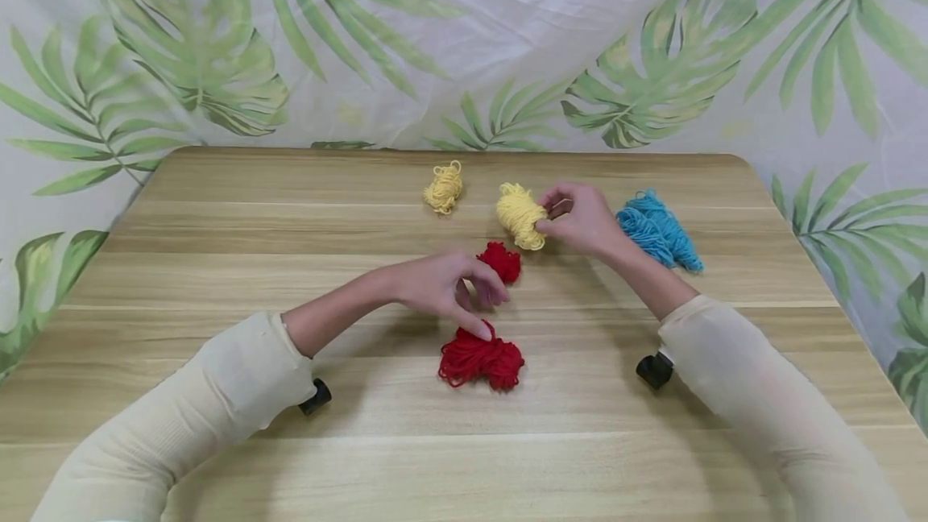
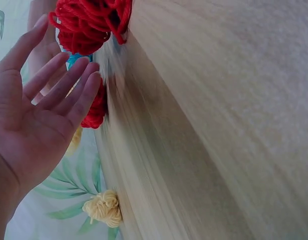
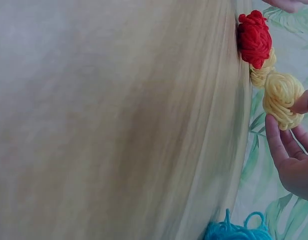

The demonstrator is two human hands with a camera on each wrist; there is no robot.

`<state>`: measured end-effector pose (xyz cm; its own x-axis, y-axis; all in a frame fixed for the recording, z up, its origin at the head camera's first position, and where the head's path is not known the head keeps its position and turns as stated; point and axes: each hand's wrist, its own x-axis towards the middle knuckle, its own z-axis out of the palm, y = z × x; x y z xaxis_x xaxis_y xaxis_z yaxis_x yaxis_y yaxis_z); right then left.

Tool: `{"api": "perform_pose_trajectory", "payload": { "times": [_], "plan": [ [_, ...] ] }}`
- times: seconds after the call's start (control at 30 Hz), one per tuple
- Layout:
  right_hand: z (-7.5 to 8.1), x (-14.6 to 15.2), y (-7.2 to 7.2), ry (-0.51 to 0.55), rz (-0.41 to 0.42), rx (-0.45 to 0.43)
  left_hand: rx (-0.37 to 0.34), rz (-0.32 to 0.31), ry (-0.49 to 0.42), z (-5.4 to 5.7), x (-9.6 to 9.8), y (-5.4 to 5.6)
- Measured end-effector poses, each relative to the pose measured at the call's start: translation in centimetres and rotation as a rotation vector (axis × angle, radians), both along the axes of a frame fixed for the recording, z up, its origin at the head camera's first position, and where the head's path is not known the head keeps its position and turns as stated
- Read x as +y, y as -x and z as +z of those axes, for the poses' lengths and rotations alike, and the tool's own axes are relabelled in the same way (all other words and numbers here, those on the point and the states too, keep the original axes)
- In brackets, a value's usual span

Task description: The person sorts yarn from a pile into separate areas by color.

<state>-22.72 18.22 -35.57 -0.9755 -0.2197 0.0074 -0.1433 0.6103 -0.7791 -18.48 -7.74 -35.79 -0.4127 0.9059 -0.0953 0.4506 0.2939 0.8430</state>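
My right hand (image 1: 583, 220) pinches one end of a yellow yarn bundle (image 1: 520, 216) between thumb and fingers; the right wrist view shows that yellow bundle (image 3: 283, 101) raised off the table. My left hand (image 1: 449, 284) holds nothing, its fingers spread and loosely bent. Its thumb tip overlaps a larger red yarn bundle (image 1: 482, 361) in the head view; whether they touch, I cannot tell. Just beyond its fingers lies a smaller red yarn bundle (image 1: 502, 263). In the left wrist view the left palm (image 2: 38, 125) faces the camera, with the larger red bundle (image 2: 91, 25) above the fingertips.
A smaller yellow yarn bundle (image 1: 444, 188) lies near the table's back edge. To the right of my right hand are blue yarn bundles (image 1: 656, 230), side by side. A leaf-patterned cloth (image 1: 507, 39) hangs behind the wooden table (image 1: 362, 474).
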Motion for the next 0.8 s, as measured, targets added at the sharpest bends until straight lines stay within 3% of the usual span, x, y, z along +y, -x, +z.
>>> {"api": "perform_pose_trajectory", "payload": {
  "times": [0.13,0.43,0.6,0.8],
  "plan": [
    [-0.1,-0.4,0.4,0.011,-0.017,-0.018,-0.029,-0.037,0.035,0.1,0.1,-0.2],
    [-0.3,-1.5,1.2,0.064,-0.016,-0.027,0.016,-0.157,0.054,-0.1,0.1,-0.3],
    [-0.3,-1.9,1.6,0.068,-0.025,-0.026,0.055,-0.191,0.058,-0.2,0.2,-0.2],
    [-0.5,-2.4,2.0,0.077,-0.037,-0.018,0.042,-0.204,0.051,-0.3,0.2,-0.1]
  ]
}}
